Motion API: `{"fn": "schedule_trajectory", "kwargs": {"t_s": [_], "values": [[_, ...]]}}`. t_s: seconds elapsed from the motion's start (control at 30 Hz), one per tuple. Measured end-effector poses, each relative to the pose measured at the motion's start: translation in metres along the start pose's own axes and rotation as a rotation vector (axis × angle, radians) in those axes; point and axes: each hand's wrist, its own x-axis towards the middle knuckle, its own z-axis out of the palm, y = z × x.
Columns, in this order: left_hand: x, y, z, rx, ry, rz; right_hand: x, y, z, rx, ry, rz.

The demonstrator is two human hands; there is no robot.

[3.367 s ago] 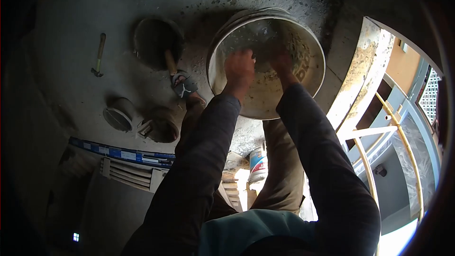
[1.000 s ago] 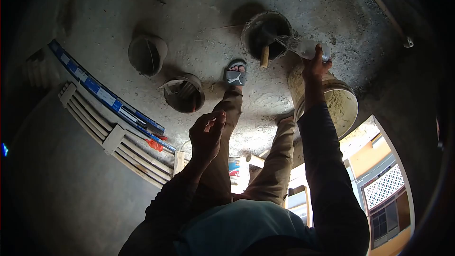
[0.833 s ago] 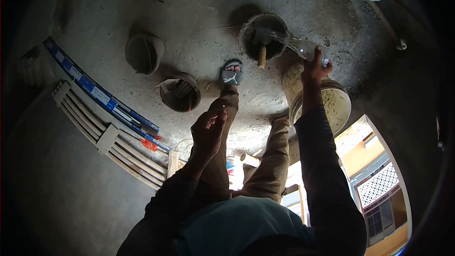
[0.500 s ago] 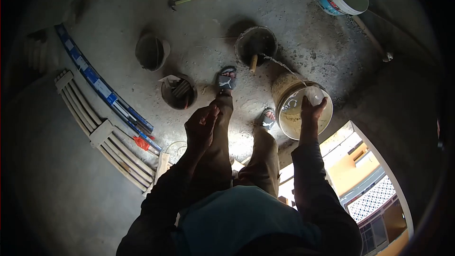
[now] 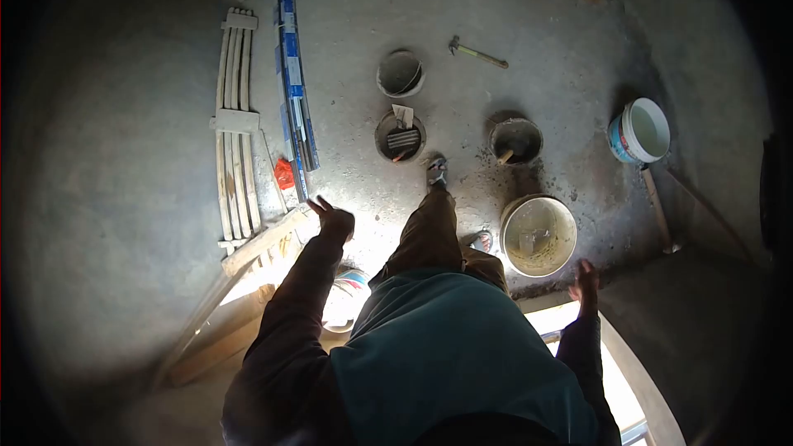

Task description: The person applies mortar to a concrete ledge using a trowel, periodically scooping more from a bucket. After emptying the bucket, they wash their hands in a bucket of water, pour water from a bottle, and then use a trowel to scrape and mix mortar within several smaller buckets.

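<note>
My left hand (image 5: 334,220) is off to the left with its fingers apart and nothing in it, nearest to the end of the blue-wrapped strips (image 5: 295,74). At the right, my right hand (image 5: 586,282) hangs empty, thumb and fingers apart, just beside a large pale bucket (image 5: 505,256). Inside that bucket is cloudy liquid, with a clear, hard-to-make-out shape in it. A smaller dark bucket (image 5: 535,134) with a wooden handle (image 5: 505,157) inside stands beyond it.
Farther off lie a claw hammer (image 5: 479,54), a dark bucket (image 5: 422,74), and a bucket with tools (image 5: 380,153). A white-and-blue bucket (image 5: 625,139) and a long-handled tool (image 5: 657,208) are at the right. A wooden slatted frame (image 5: 235,121) leans left.
My right hand has let go of the clear scoop that was pouring water into the dark bucket, and has drawn back from the pale bucket. My left fingers have opened; the view has turned.
</note>
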Motion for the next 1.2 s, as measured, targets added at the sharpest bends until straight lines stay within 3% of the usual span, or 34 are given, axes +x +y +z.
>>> {"fn": "schedule_trajectory", "kwargs": {"t_s": [0.07,0.1,0.13,0.17,0.2,0.23,0.3,0.37,0.4,0.43,0.53,0.6,0.63,0.67,0.7,0.73,0.77,0.87,0.93,1.0,1.03,1.1,1.2], "values": [[-0.015,-0.035,0.052,0.103,-0.002,0.148,-0.016,-0.007,-0.016,-1.088,-0.141,-0.074],[-0.046,-0.023,0.064,-0.431,0.146,0.163,-0.055,-0.035,-0.011,-1.267,-0.184,-0.052],[-0.074,-0.003,0.061,-0.683,0.059,0.067,-0.055,-0.003,0.002,-0.934,0.08,-0.247],[-0.065,-0.008,0.094,-1.005,-0.071,0.253,-0.052,0.032,0.013,-0.614,0.271,-0.504],[-0.11,0.023,0.062,-1.189,-0.272,0.245,-0.07,0.034,0.026,-0.508,0.257,-0.535],[-0.12,0.032,0.077,-1.025,-0.134,0.352,-0.088,0.019,0.042,-0.498,0.193,-0.501],[-0.128,0.046,0.072,-0.765,0.072,0.272,-0.123,-0.009,0.078,-0.543,0.094,-0.49],[-0.089,0.023,0.078,-0.395,0.271,0.265,-0.148,-0.036,0.105,-0.618,0.022,-0.523],[-0.102,0.02,0.052,-0.44,0.407,0.36,-0.157,-0.049,0.117,-0.644,-0.007,-0.554],[-0.095,0.012,0.04,-0.401,0.346,0.292,-0.166,-0.063,0.13,-0.674,-0.026,-0.585],[-0.095,-0.002,0.014,-0.464,0.394,0.39,-0.183,-0.103,0.162,-0.73,-0.057,-0.668],[-0.083,-0.018,0.018,-0.082,0.085,0.539,-0.189,-0.131,0.18,-0.735,-0.046,-0.711],[-0.079,-0.026,0.015,-0.086,0.094,0.544,-0.191,-0.146,0.188,-0.696,-0.03,-0.705],[-0.075,-0.037,0.012,-0.008,0.261,0.56,-0.177,-0.155,0.199,-0.537,0.051,-0.67],[-0.071,-0.049,0.01,0.074,0.423,0.572,-0.184,-0.181,0.212,-0.213,0.019,-0.795],[-0.05,-0.064,0.022,-0.021,0.672,0.568,-0.196,-0.209,0.22,-0.139,-0.03,-0.668],[-0.025,-0.082,0.027,-0.343,0.8,0.695,-0.208,-0.234,0.228,-0.065,-0.078,-0.544],[-0.034,-0.111,-0.016,-0.104,0.872,0.698,-0.241,-0.272,0.282,-0.045,-0.146,-0.757],[-0.053,-0.133,-0.04,-1.081,0.094,0.354,-0.22,-0.26,0.297,-0.264,-0.073,-1.013],[-0.059,-0.169,-0.045,-0.451,0.082,0.417,-0.213,-0.263,0.31,0.028,-0.171,-0.787],[-0.033,-0.195,-0.023,-0.377,-0.021,0.505,-0.21,-0.264,0.317,0.182,-0.195,-0.675],[-0.068,-0.209,-0.052,-0.499,-0.07,0.454,-0.208,-0.263,0.323,0.135,-0.181,-0.735],[-0.045,-0.211,-0.06,-0.976,0.204,0.442,-0.211,-0.266,0.333,-0.089,-0.042,-0.727]]}}
